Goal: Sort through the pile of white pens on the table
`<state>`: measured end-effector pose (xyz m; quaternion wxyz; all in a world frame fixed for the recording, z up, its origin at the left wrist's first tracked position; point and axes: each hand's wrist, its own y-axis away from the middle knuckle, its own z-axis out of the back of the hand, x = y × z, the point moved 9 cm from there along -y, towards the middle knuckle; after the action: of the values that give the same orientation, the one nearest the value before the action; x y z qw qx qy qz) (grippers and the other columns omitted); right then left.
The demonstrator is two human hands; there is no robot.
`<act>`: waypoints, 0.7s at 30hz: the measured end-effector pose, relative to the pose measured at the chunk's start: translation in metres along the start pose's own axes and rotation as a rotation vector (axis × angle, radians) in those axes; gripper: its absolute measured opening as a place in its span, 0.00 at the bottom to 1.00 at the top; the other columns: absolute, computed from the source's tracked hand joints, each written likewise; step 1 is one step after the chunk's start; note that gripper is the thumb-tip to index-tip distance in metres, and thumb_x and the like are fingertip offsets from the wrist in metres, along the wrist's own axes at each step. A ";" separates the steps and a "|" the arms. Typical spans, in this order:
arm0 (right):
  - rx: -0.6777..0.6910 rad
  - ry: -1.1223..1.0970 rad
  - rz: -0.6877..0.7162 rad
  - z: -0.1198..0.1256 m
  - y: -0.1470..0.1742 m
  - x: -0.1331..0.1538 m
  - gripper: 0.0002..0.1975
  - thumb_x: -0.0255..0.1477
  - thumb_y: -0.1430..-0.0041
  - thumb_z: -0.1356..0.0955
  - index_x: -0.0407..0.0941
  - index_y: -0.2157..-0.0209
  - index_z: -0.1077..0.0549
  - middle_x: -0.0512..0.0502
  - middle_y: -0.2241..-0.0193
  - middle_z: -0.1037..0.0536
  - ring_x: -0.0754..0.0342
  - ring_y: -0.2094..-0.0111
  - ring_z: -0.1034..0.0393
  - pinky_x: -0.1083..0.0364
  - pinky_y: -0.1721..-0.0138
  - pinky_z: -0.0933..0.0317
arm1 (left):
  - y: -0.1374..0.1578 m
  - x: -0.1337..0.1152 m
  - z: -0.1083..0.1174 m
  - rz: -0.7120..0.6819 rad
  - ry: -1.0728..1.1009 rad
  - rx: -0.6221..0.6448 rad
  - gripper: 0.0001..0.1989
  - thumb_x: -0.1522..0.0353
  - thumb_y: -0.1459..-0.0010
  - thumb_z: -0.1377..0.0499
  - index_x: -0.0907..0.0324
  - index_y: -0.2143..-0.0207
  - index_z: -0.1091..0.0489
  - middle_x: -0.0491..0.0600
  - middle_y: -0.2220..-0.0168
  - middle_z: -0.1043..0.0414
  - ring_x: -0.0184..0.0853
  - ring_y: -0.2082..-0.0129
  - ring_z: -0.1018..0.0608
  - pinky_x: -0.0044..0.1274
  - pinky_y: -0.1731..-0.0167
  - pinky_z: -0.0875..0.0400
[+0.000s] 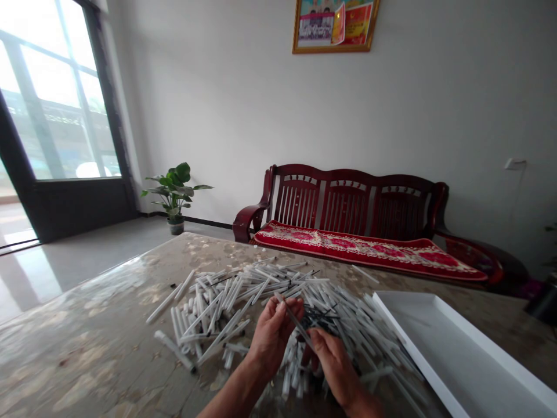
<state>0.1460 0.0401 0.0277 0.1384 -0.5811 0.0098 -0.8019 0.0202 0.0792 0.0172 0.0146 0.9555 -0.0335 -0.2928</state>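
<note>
My left hand (275, 331) is closed in a pinch on the upper end of a slim, translucent pen barrel (296, 321). Lower down, my right hand (333, 361) grips the same barrel, which slants between both hands. Around and beneath them spreads a loose heap of white translucent pen barrels (226, 296). Several thin black pieces (319, 318), which look like pen refills, lie just behind my right hand. At the left edge of the heap, one thicker white tube with a dark end (174, 351) lies on the table by itself.
A shallow white tray (474, 348) stands on the right of the patterned table (108, 348). Beyond the table is a dark red wooden bench (348, 203) with a red floral cover (369, 247). A potted plant (175, 188) stands back left, near a glazed door (61, 104).
</note>
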 end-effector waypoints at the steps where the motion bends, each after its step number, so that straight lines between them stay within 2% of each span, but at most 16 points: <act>1: 0.017 -0.040 -0.031 -0.003 -0.001 -0.004 0.31 0.55 0.35 0.44 0.44 0.71 0.27 0.51 0.81 0.26 0.56 0.80 0.33 0.60 0.76 0.42 | 0.000 0.001 0.001 -0.005 -0.009 -0.001 0.20 0.67 0.55 0.25 0.60 0.65 0.32 0.50 0.64 0.20 0.40 0.57 0.17 0.35 0.47 0.26; 4: 0.014 -0.087 -0.087 -0.004 -0.005 -0.019 0.29 0.57 0.38 0.40 0.45 0.73 0.30 0.55 0.85 0.31 0.59 0.84 0.40 0.61 0.81 0.49 | 0.000 0.000 0.001 -0.029 -0.051 -0.002 0.22 0.64 0.57 0.25 0.59 0.65 0.32 0.50 0.63 0.20 0.41 0.58 0.17 0.35 0.48 0.25; 6: -0.014 -0.044 -0.056 0.000 -0.007 -0.022 0.28 0.55 0.38 0.39 0.45 0.74 0.30 0.55 0.85 0.32 0.59 0.84 0.41 0.61 0.81 0.50 | 0.001 -0.003 0.001 -0.054 -0.073 -0.010 0.24 0.62 0.59 0.24 0.59 0.65 0.33 0.49 0.65 0.20 0.39 0.61 0.17 0.34 0.52 0.24; 10: -0.087 0.177 0.059 0.010 -0.008 -0.011 0.23 0.47 0.35 0.39 0.45 0.72 0.26 0.51 0.83 0.27 0.55 0.80 0.35 0.59 0.77 0.44 | 0.002 -0.004 0.002 -0.090 -0.113 -0.053 0.28 0.60 0.61 0.24 0.59 0.61 0.32 0.47 0.69 0.20 0.37 0.65 0.17 0.30 0.59 0.22; 12: -0.142 0.286 0.124 0.015 -0.006 -0.001 0.21 0.43 0.34 0.39 0.45 0.67 0.22 0.46 0.77 0.21 0.51 0.75 0.28 0.57 0.72 0.39 | 0.002 -0.004 0.005 -0.101 -0.121 -0.084 0.29 0.60 0.62 0.24 0.59 0.61 0.31 0.46 0.70 0.21 0.37 0.66 0.17 0.29 0.60 0.21; 14: -0.204 0.336 0.184 0.020 -0.004 0.008 0.18 0.41 0.35 0.38 0.46 0.63 0.20 0.42 0.69 0.17 0.48 0.67 0.23 0.55 0.65 0.35 | 0.002 -0.004 0.008 -0.116 -0.124 -0.110 0.28 0.60 0.63 0.24 0.59 0.62 0.31 0.46 0.70 0.21 0.37 0.66 0.17 0.29 0.60 0.21; 16: -0.229 0.314 0.180 0.022 -0.004 0.008 0.16 0.40 0.37 0.36 0.46 0.61 0.20 0.41 0.66 0.17 0.47 0.64 0.23 0.55 0.62 0.34 | 0.001 -0.006 0.010 -0.133 -0.128 -0.122 0.27 0.60 0.62 0.25 0.59 0.63 0.31 0.46 0.70 0.21 0.38 0.67 0.16 0.29 0.60 0.22; 18: -0.187 0.206 0.105 0.018 -0.006 -0.001 0.16 0.42 0.38 0.35 0.46 0.62 0.22 0.45 0.71 0.19 0.49 0.69 0.24 0.56 0.68 0.35 | 0.000 -0.009 0.011 -0.143 -0.127 -0.122 0.26 0.60 0.62 0.25 0.59 0.64 0.32 0.46 0.71 0.21 0.37 0.67 0.16 0.29 0.61 0.21; 21: -0.119 0.002 -0.016 0.011 -0.009 -0.020 0.21 0.48 0.38 0.38 0.45 0.63 0.25 0.52 0.80 0.26 0.54 0.79 0.31 0.59 0.78 0.41 | -0.003 -0.012 0.011 -0.138 -0.118 -0.125 0.26 0.61 0.62 0.25 0.58 0.64 0.34 0.45 0.70 0.20 0.37 0.67 0.16 0.28 0.61 0.22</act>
<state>0.1602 0.0552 0.0143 0.0971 -0.5876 0.0526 -0.8016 0.0040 0.0832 0.0146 0.0522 0.9338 0.0498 -0.3504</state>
